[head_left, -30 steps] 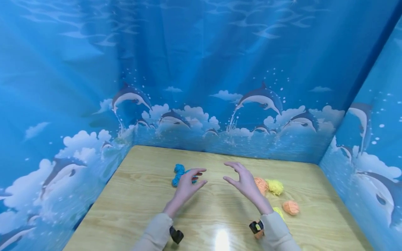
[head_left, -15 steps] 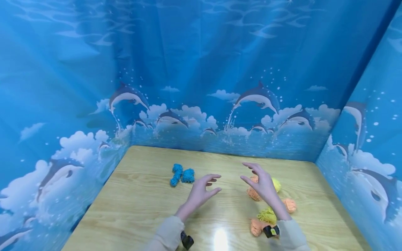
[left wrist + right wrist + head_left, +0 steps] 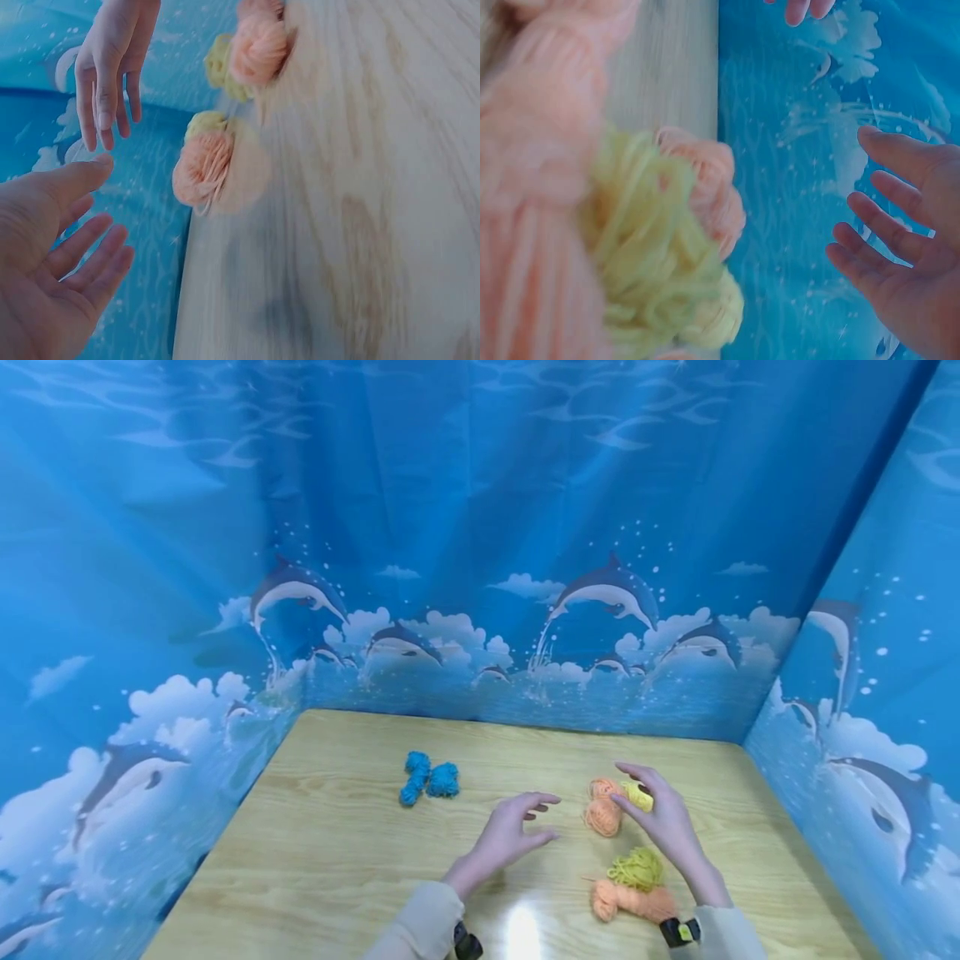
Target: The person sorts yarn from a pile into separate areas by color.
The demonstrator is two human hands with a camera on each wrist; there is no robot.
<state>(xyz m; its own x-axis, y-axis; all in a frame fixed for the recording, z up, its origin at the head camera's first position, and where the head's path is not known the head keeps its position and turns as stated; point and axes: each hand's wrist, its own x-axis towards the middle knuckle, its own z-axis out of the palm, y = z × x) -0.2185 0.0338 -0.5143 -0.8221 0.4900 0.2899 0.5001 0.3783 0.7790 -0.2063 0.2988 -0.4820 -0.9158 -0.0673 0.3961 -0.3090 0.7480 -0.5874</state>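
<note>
My left hand point(image 3: 508, 839) hovers over the middle of the table, fingers loosely bent and thumb apart, holding nothing. To its right my right hand point(image 3: 666, 827) hangs over the yarn, its fingers also spread. Behind the right thumb lies a peach yarn bundle point(image 3: 603, 815), with a yellow yarn bundle point(image 3: 636, 797) partly hidden by that hand. Nearer the front, a yellow yarn bundle point(image 3: 636, 868) lies against a long peach yarn skein point(image 3: 637, 903). In the right wrist view, the right hand point(image 3: 922, 240) is apart from the yarn.
Two blue yarn bundles, a long one point(image 3: 414, 778) and a rounder one point(image 3: 444, 780), lie on the left of the wooden table point(image 3: 322, 852). A blue dolphin-print curtain point(image 3: 450, 543) stands behind the table and along its sides.
Both hands have moved to the right, the left one away from the blue yarn, which shows fully now. The right hand has passed across the peach and yellow yarn. The view has shifted slightly.
</note>
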